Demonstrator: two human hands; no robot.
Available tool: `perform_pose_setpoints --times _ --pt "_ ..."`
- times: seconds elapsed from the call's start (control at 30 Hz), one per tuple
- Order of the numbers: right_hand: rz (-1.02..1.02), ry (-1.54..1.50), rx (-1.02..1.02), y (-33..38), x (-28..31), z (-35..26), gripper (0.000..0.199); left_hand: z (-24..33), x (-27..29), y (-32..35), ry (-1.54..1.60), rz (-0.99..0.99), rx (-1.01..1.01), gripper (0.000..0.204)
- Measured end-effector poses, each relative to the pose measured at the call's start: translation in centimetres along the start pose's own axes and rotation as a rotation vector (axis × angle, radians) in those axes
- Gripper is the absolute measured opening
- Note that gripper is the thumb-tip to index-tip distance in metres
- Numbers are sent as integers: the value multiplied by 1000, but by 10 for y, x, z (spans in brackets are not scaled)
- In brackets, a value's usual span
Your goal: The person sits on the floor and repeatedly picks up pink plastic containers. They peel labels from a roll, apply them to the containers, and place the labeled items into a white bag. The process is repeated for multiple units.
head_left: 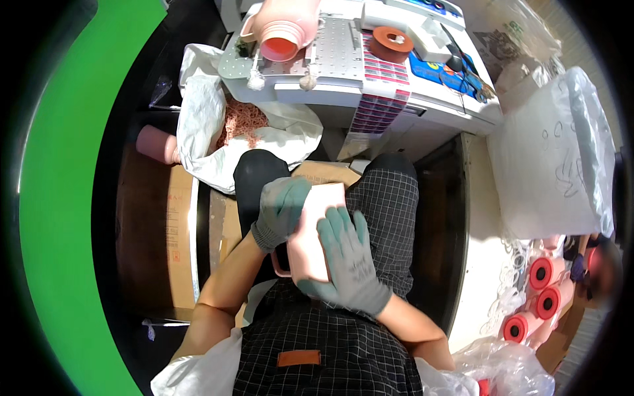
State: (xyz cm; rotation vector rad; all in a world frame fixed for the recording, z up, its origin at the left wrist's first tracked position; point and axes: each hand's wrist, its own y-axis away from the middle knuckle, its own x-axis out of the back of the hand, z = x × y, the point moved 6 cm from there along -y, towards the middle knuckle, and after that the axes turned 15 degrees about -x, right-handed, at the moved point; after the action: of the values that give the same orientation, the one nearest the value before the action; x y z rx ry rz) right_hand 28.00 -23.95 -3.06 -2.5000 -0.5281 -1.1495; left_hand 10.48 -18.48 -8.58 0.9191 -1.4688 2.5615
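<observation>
A pale pink plastic jug point(311, 228) lies across my lap, its flat side up and its handle at the lower left. My left hand point(282, 206), in a grey and teal work glove, grips the jug's upper left edge with its fingers together. In a matching glove, my right hand point(347, 261) rests flat over the jug's right side, fingers spread. The jug's mouth cannot be seen. Ahead on the white worktable point(337, 59), a second pink jug point(288, 33) lies with its open threaded neck toward me.
A white sack point(198, 112) of pink plastic trimmings point(243, 123) stands front left, with a pink container point(156, 144) beside it. The table holds a brown tape roll point(391, 44) and a label strip point(383, 105). At right are a large plastic bag point(555, 158) and several pink bottles point(545, 300).
</observation>
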Motion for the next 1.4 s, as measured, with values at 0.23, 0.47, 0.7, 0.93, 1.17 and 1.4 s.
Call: perform_pose_setpoints --times 0.23,0.47,0.7,0.93,1.17,1.4 --pt "137 23 -15 -44 17 -19 99 14 9 -36 164 24 3 23" --pt "59 79 35 -21 5 -13 99 13 11 -38 44 66 10 23" --pt "30 38 2 -14 13 -14 91 13 11 -44 244 45 68 29" --pt "323 -91 -64 -13 45 20 71 11 -1 -41 264 -85 126 46" --pt "300 -723 -454 -111 49 103 23 21 34 -54 53 111 270 36" --pt "-281 -1555 -840 -115 -69 163 27 92 51 -46 -79 -145 -140 117"
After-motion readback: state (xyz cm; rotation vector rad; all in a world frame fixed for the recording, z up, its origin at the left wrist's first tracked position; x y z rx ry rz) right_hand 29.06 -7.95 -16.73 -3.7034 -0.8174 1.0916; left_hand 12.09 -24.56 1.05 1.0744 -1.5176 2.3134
